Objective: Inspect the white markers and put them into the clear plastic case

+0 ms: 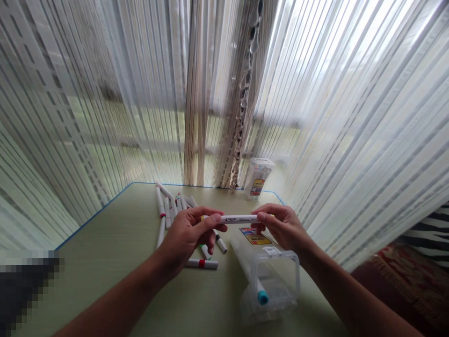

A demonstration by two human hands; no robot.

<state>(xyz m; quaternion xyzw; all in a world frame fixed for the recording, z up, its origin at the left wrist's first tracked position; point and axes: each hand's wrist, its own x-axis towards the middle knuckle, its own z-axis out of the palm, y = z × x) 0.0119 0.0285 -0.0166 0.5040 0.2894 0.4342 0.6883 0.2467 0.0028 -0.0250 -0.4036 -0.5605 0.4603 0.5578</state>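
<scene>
A white marker (240,219) with small printed lettering and yellow at its ends is held level above the table. My left hand (191,227) pinches its left end between thumb and fingers. At the other end, my right hand (282,224) grips it the same way. Below the right hand lies a clear plastic case (242,255) on its side, its handle end facing me, with a printed label on top. Inside it rests a marker with a teal end (263,297). Under and beyond my left hand are several loose white markers, one with a red band (201,264).
A second clear case (258,180) with markers inside stands upright at the table's far edge. The light green table (105,248) has a blue edge trim. String curtains (147,93) hang right behind it. Patterned fabric (403,281) lies at the lower right.
</scene>
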